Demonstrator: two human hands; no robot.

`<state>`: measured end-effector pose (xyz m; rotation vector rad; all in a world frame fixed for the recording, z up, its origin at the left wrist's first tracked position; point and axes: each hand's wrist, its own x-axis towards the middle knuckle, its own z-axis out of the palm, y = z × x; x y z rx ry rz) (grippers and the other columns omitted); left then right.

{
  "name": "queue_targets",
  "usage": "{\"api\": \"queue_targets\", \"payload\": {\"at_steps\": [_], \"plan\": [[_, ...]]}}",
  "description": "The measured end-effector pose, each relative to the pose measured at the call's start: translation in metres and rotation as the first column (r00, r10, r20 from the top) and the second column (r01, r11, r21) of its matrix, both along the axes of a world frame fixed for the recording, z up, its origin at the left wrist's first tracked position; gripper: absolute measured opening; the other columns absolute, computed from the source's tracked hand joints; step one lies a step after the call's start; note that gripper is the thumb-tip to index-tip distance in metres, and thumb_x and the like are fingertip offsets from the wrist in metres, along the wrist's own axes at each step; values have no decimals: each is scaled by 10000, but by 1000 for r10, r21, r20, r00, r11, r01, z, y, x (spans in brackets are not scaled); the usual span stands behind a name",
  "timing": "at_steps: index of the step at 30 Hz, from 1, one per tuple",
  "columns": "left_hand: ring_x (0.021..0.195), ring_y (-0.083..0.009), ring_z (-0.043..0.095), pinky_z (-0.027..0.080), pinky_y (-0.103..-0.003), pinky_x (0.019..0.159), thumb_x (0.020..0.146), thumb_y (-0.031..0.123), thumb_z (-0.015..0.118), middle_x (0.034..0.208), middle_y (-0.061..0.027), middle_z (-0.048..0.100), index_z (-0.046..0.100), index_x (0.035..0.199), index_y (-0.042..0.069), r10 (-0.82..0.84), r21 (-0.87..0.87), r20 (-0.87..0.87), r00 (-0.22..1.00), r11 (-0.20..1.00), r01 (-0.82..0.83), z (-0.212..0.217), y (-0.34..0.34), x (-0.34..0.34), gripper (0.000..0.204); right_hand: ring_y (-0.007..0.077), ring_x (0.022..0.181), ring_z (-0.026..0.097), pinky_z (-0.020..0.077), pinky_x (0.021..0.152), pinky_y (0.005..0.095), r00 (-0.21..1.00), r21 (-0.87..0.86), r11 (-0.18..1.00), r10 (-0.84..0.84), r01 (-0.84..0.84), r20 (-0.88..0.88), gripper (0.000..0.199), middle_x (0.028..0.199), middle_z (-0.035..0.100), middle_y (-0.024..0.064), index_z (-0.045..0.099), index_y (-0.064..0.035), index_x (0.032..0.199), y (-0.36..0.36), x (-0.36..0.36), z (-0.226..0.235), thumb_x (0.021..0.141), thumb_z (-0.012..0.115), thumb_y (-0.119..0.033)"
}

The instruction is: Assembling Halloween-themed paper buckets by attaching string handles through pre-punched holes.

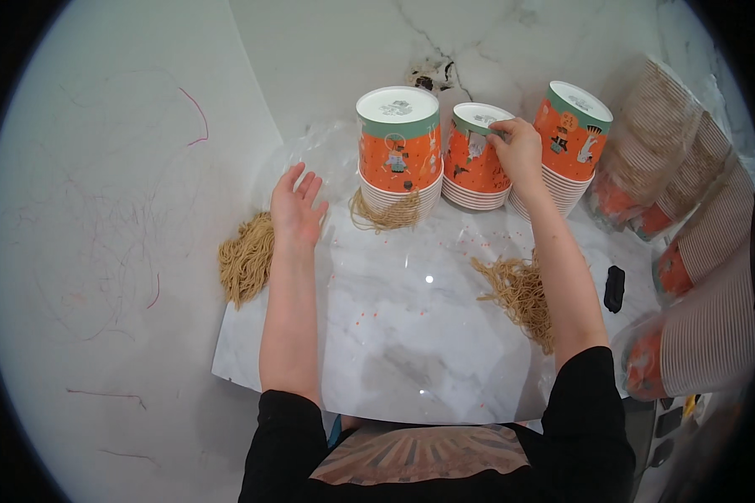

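Three upside-down stacks of orange and green paper buckets stand along the back of the table: a left stack (pixel 398 159), a shorter middle stack (pixel 468 163) and a right stack (pixel 569 138). My right hand (pixel 520 149) grips the upper edge of the middle stack's top bucket with thumb and fingers; its fingertips partly show. Left of the stacks, my left hand (pixel 298 205) hangs open, palm up and fingers spread, holding nothing. Beside that forearm lies a bundle of tan cord (pixel 247 260). Loops of tan cord (pixel 386 211) rest against the left stack's base.
Another tan cord pile (pixel 516 293) lies partly behind my right forearm. A small black object (pixel 614 289) is right of it. Plastic-wrapped bucket stacks (pixel 709 327) line the right side. Clear plastic film (pixel 331 142) lies at the back left, near the wall. Orange specks dot the marbled table (pixel 411 352).
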<state>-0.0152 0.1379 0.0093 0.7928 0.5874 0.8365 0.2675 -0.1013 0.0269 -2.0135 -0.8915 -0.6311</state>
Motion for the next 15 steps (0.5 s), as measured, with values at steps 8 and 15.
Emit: {"api": "queue_targets", "payload": {"at_steps": [8, 15], "plan": [[1308, -231, 505, 157, -612, 1202, 995, 337, 565, 1325, -104, 507, 533, 1315, 132, 62, -40, 25, 998, 997, -61, -2, 2, -1, 382, 339, 979, 641, 512, 894, 435, 999, 38, 999, -19, 17, 39, 196, 974, 707, 158, 782, -22, 975, 1, -2, 1, 789, 767, -80], [1308, -224, 495, 213, -553, 1198, 974, 338, 580, 1353, -98, 480, 449, 1468, 85, 39, -27, 40, 998, 999, -38, 1, 0, -1, 570, 338, 938, 653, 518, 867, 425, 996, 90, 996, -20, 12, 83, 191, 916, 714, 149, 790, -27, 947, -2, 0, 6, 768, 781, -95]]}}
